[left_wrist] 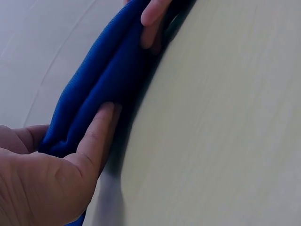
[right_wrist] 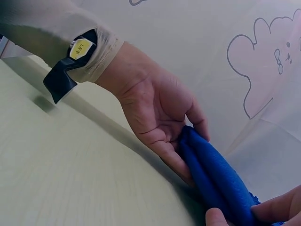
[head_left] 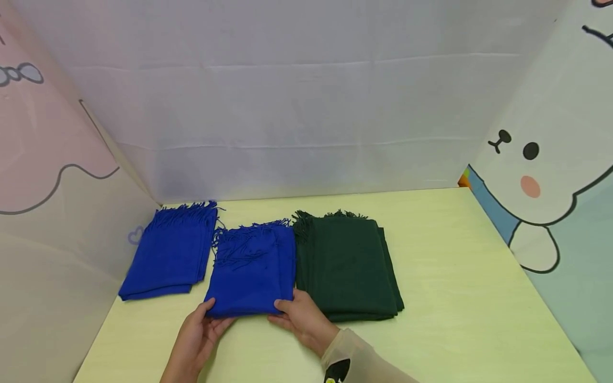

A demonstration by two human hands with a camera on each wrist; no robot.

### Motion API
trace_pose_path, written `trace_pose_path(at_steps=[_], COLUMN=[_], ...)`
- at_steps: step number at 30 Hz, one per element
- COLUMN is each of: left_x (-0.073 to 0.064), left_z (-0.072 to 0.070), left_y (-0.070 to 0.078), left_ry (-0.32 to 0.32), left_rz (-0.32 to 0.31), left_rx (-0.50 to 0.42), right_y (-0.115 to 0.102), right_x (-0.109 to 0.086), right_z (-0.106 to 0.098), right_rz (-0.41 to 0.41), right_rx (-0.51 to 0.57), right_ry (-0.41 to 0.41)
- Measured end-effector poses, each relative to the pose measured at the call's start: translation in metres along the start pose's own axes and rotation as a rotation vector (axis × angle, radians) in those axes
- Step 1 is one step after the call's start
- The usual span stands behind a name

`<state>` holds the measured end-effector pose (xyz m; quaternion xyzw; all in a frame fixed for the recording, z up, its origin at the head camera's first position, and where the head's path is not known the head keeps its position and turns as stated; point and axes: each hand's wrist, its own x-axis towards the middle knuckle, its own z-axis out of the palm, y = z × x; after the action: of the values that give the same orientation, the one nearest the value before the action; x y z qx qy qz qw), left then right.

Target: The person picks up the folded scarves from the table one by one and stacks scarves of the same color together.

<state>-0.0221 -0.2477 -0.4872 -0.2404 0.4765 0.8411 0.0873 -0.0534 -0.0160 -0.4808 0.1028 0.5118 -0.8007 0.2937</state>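
A folded blue fringed scarf lies at mid-table in the head view, its fringe toward the back. My left hand grips its near left corner, thumb on top and fingers underneath. At the near right corner my right hand pinches the folded edge the same way. In the left wrist view the left hand has its fingers under the thick blue fold. The right wrist view shows the right hand with thumb and fingers on either side of the blue cloth.
Another folded blue scarf lies to the left, near the left wall panel. A folded dark green fringed scarf sits right beside the middle one. White cloth stands behind the pale yellow table, and a cartoon-printed panel borders the right.
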Motion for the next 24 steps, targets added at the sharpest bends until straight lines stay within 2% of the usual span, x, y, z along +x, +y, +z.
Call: trace_pose_path(at_steps=[8, 13, 19, 24], left_x=[0.0, -0.001, -0.003, -0.006], left_z=[-0.002, -0.006, -0.017, -0.03], left_y=[-0.001, 0.0, 0.004, 0.014], left_ry=[0.008, 0.024, 0.024, 0.058], left_rz=[-0.003, -0.01, 0.032, 0.023], left_rx=[0.026, 0.029, 0.043, 0.075], right_y=[0.002, -0.002, -0.013, -0.026], right_x=[-0.001, -0.005, -0.02, -0.037], right_z=[0.0, -0.002, -0.004, -0.007], right_rz=[0.015, 0.051, 0.113, 0.094], right_rx=[-0.019, -0.008, 0.07, 0.085], right_ry=[-0.008, -0.018, -0.037, -0.11])
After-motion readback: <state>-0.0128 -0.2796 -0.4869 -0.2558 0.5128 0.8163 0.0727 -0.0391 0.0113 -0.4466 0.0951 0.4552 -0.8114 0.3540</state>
